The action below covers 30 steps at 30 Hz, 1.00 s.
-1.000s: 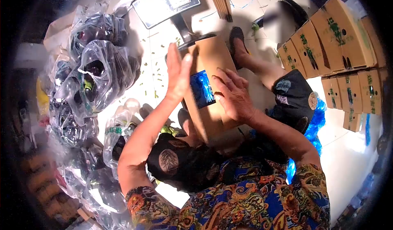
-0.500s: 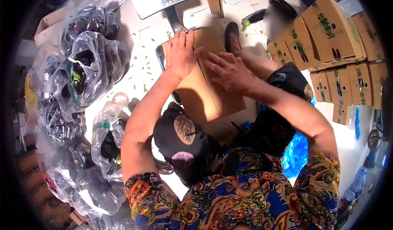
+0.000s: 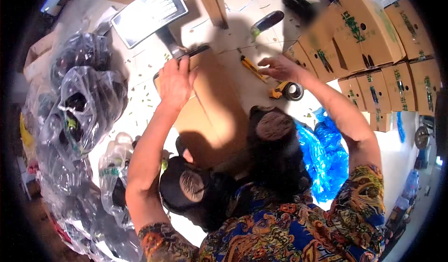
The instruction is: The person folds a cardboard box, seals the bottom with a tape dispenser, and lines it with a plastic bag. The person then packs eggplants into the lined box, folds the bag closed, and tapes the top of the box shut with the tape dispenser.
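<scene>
A cardboard box (image 3: 212, 115) stands on the scale in front of me, its top flaps folded closed. My left hand (image 3: 176, 83) lies on the box's far left part, fingers spread and holding nothing. Off to the right of the box, my right hand (image 3: 279, 69) hangs above the floor with its fingers apart and nothing in them. Just below and left of it lies a yellow cutter (image 3: 253, 69). A yellow tape dispenser (image 3: 285, 91) with a roll rests on the floor nearby. Behind the box rises the scale's display (image 3: 150, 13).
Plastic bags of eggplants (image 3: 88, 103) crowd the left side. Stacked cardboard boxes (image 3: 373, 33) fill the right. Blue plastic bags (image 3: 324, 157) lie beside my right leg. A loose eggplant (image 3: 268, 21) is on the floor beyond the cutter.
The flaps have closed over the blue lining seen earlier. My right hand has left the box and moved right. The cutter and tape dispenser now show, and my right leg has shifted inward.
</scene>
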{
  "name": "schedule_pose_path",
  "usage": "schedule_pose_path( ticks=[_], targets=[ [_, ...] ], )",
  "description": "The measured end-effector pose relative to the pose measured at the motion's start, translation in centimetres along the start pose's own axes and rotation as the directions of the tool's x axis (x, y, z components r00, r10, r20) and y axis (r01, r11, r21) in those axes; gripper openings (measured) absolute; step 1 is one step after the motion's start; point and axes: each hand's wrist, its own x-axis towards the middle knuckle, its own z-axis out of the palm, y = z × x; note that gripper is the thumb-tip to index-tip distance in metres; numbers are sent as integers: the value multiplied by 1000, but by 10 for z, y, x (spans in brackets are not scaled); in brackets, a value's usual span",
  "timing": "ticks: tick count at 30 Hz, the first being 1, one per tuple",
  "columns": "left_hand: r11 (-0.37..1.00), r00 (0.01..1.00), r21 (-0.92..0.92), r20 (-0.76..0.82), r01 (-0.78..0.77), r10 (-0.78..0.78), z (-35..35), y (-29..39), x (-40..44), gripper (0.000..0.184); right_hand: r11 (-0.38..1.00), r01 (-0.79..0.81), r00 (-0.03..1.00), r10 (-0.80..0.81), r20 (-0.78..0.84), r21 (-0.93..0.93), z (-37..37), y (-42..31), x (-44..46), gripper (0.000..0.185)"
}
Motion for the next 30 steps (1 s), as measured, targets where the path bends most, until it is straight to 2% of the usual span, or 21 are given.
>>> schedule_pose_path(
  ticks=[3, 6, 7, 9, 11, 12, 13, 15, 16, 17, 18, 19, 21, 23, 24, 25, 27, 28, 29, 30],
  targets=[
    [1000, 997, 5, -77, -15, 16, 7, -2, 1, 39, 960, -276, 951, 280, -133, 48, 36, 90, 4, 40],
    [999, 989, 27, -141, -45, 49, 7, 1, 5, 33, 832, -418, 905, 416, -88, -364, 59, 152, -5, 38],
    [998, 989, 26, -136, -51, 54, 8, 2, 6, 32, 889, -294, 954, 248, -170, -351, 78, 189, -21, 38],
    [998, 989, 32, -133, -53, 57, 7, 1, 11, 31, 806, -342, 940, 293, -175, -483, 99, 201, -32, 43],
    [999, 991, 28, -123, -47, 50, 7, 5, 16, 29, 779, -307, 939, 155, -307, -547, 122, 217, -41, 59],
    [999, 990, 23, -132, -45, 47, 9, 3, 16, 28, 706, -315, 943, 160, -291, -634, 134, 238, -36, 63],
    [999, 990, 25, -137, -40, 43, 10, 1, 15, 28, 695, -309, 942, 130, -309, -649, 133, 234, -34, 58],
    [999, 986, 20, -156, -49, 51, 9, 1, 17, 26, 554, -211, 953, -67, -296, -805, 142, 234, -38, 57],
    [999, 987, 6, -154, -51, 52, 9, 0, 15, 25, 614, -202, 955, -50, -292, -763, 159, 252, -46, 52],
    [998, 986, -11, -157, -63, 60, 8, -1, 16, 25, 736, -217, 956, 28, -291, -641, 168, 261, -50, 49],
    [999, 987, -4, -154, -54, 53, 8, -1, 16, 25, 831, -244, 952, 106, -289, -500, 177, 270, -54, 47],
    [999, 988, -2, -149, -49, 48, 7, 0, 16, 25, 922, -297, 941, 239, -238, -249, 178, 268, -60, 46],
    [999, 989, -4, -141, -38, 37, 6, 0, 16, 25, 962, -148, 935, 62, -348, -228, 186, 255, -91, 40],
    [999, 990, -14, -137, -38, 36, 9, -1, 15, 25, 908, -416, 889, 395, -233, -49, 175, 216, -95, 33],
    [999, 991, -11, -128, -39, 38, 9, -1, 15, 25, 881, -472, 840, 457, -293, 23, 178, 211, -96, 42],
    [998, 989, -33, -137, -53, 48, 10, -3, 14, 25, 870, -462, 805, 494, -328, 174, 175, 199, -97, 42],
    [994, 985, -78, -157, -79, 66, 12, -6, 13, 26, 798, -392, 729, 573, -374, 459, 151, 158, -101, 42],
    [992, 981, -85, -175, -94, 78, 12, -7, 13, 26, 778, -258, 761, 529, -376, 572, 138, 138, -101, 43],
    [991, 981, -89, -173, -103, 86, 10, -7, 13, 26, 648, -145, 758, 558, -337, 747, 130, 125, -101, 45],
    [989, 981, -93, -171, -112, 95, 8, -6, 14, 26, 594, -25, 815, 478, -328, 804, 110, 107, -101, 43]
  ],
)
